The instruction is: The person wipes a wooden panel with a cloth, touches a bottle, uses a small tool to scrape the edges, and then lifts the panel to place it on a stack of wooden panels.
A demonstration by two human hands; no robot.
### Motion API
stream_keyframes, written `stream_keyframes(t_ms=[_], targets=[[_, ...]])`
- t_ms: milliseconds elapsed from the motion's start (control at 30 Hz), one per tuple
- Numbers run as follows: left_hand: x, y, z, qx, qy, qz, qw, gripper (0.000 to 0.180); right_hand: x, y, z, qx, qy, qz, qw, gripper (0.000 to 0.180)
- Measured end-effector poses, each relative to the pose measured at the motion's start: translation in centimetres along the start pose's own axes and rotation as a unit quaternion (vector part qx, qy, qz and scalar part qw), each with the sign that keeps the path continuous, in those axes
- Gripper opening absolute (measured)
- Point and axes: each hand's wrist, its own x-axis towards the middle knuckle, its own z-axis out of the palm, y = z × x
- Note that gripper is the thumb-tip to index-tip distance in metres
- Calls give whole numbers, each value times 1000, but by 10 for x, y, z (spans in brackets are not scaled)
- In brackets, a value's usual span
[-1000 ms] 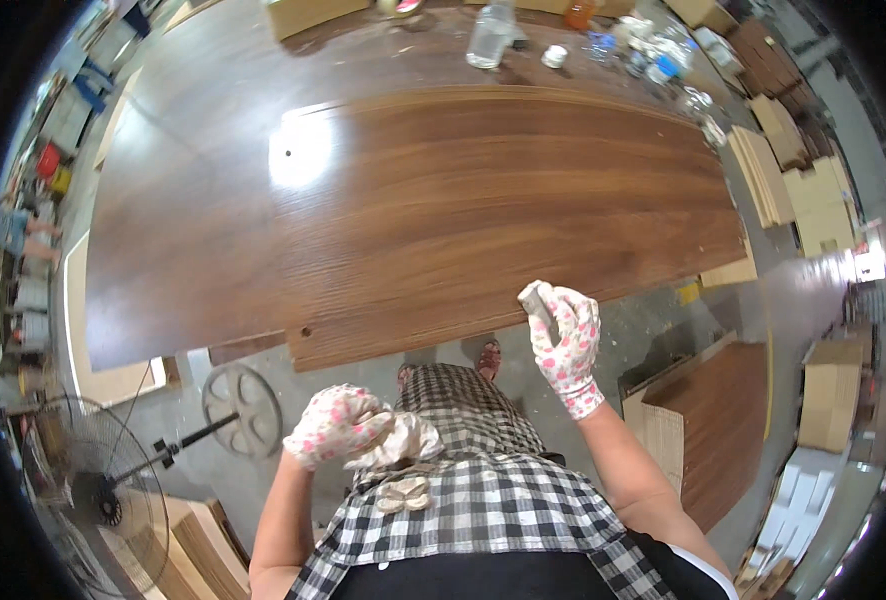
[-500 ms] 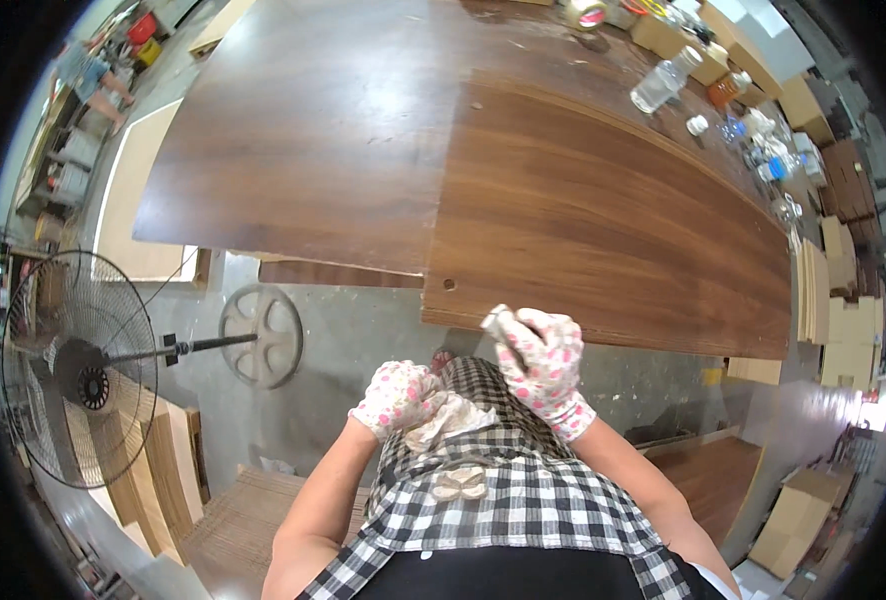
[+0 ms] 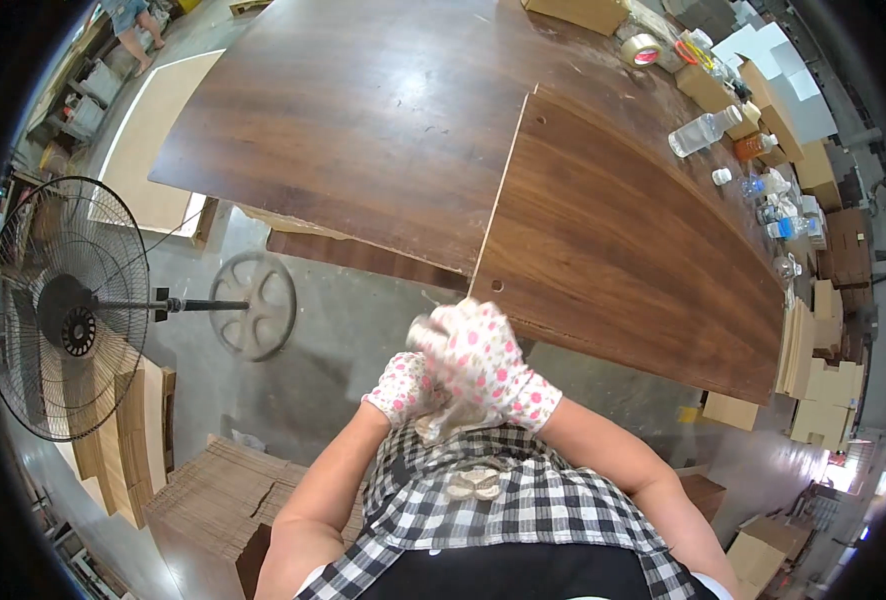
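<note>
Away from hands (image 3: 403, 390) (image 3: 481, 360), orange-filled bottle (image 3: 752, 149)

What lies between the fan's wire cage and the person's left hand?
In the head view, the fan's pole and its round spoked base show between the wire cage and the left hand; past the base is grey floor.

Left hand (image 3: 400, 388) and right hand (image 3: 481, 358), both gloved, close together off a board's (image 3: 628, 240) 8 o'clock corner.
The left grips a cloth (image 3: 445, 424); the right, a blurred pale piece (image 3: 424, 335). Around the view: fan (image 3: 68, 308) at 9 o'clock, table (image 3: 333, 130) at 11, tape (image 3: 640, 50) at 1, bottle (image 3: 698, 134) at 2.
</note>
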Motion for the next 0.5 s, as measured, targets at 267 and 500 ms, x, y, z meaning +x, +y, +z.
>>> stream_keyframes(t_ms=[267, 500], targets=[[-6, 3, -8, 61, -27, -28, 997, 26, -44, 26, 0, 8, 225, 89, 970, 51], [4, 5, -16, 55, -14, -12, 998, 28, -77, 30, 1, -72, 203, 136, 967, 45]])
